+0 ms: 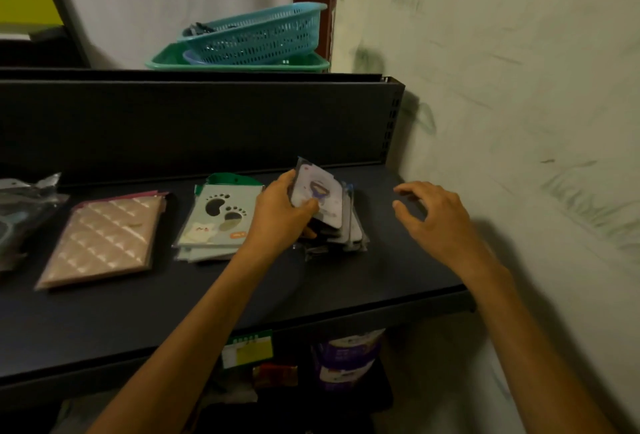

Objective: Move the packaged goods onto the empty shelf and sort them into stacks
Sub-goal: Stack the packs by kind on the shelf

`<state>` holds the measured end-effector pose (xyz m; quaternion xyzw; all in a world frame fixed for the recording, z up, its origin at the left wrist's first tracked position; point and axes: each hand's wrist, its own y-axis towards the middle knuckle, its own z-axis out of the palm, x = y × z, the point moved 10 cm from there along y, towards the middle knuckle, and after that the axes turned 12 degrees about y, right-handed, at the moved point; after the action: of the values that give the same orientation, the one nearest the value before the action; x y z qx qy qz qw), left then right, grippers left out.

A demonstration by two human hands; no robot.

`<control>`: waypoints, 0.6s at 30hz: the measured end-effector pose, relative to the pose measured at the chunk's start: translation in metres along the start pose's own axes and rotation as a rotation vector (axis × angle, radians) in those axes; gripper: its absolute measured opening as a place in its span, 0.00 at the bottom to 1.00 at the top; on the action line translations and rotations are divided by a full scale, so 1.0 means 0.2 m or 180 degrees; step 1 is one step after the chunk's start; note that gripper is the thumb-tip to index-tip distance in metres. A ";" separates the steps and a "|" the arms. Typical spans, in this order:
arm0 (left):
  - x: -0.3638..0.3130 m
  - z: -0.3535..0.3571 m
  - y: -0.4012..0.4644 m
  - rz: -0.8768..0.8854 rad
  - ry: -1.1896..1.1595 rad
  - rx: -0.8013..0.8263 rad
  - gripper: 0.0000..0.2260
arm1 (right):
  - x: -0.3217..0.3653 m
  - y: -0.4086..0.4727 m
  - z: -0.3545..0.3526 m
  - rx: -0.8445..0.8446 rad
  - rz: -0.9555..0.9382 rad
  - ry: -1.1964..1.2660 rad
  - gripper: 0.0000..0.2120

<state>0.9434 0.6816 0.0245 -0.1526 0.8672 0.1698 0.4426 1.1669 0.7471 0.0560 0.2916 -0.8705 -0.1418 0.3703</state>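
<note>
On the dark shelf (pixel 363 284) my left hand (pixel 280 212) grips a clear-wrapped white packet with a dark cartoon figure (pixel 317 187), tilted up on a small stack of similar dark packets (pixel 346 232). My right hand (pixel 433 215) hovers to the right of that stack, fingers spread and loosely bent, holding nothing. Left of my left hand lies a stack of pale green packets with footprint cut-outs (pixel 218 219). Further left lies a stack of pink quilted packets (pixel 104 239). At the far left edge sit clear-bagged items (pixel 20 212).
A teal basket (pixel 256 35) sits in a green tray (pixel 239 64) behind the shelf's back panel. A scuffed wall (pixel 519 122) bounds the shelf on the right. Purple packages (pixel 346 354) and a price tag (pixel 246 348) show below the shelf edge.
</note>
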 end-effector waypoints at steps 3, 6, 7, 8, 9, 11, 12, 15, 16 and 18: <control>-0.05 -0.04 0.01 0.0344 0.0954 -0.0187 0.21 | -0.01 0.01 0.01 0.0015 -0.0020 0.0061 0.11; -0.04 -0.04 0.03 0.0496 0.1742 -0.0116 0.19 | -0.01 0.02 0.03 0.0050 -0.0013 0.0046 0.11; -0.04 -0.04 0.02 0.0570 0.1978 -0.0095 0.19 | -0.01 0.02 0.05 0.0096 -0.0006 0.0042 0.12; -0.04 -0.05 0.02 0.0632 0.2133 -0.0095 0.20 | -0.01 0.03 0.06 0.0150 -0.0006 0.0037 0.12; -0.04 -0.07 0.01 0.0663 0.2197 -0.0116 0.20 | 0.00 0.03 0.08 0.0198 -0.0009 0.0034 0.12; -0.03 -0.12 -0.02 0.0660 0.2268 -0.0200 0.20 | 0.02 0.05 0.11 0.0271 -0.0026 0.0030 0.13; -0.02 -0.16 -0.03 0.0652 0.2338 -0.0261 0.22 | 0.04 0.06 0.13 0.0304 -0.0046 0.0031 0.13; 0.05 -0.28 -0.07 0.0592 0.2587 -0.0286 0.25 | 0.13 0.09 0.22 0.0476 -0.0154 0.0056 0.13; 0.09 -0.32 -0.08 0.0550 0.2668 -0.0250 0.25 | 0.17 0.09 0.26 0.0528 -0.0208 0.0079 0.13; 0.16 -0.40 -0.12 0.0437 0.2796 -0.0164 0.26 | 0.26 0.10 0.33 0.0606 -0.0320 0.0141 0.13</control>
<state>0.8775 0.6212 0.0383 -0.1633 0.9765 0.1394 0.0160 1.0822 0.7322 0.0490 0.3718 -0.8559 -0.0704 0.3525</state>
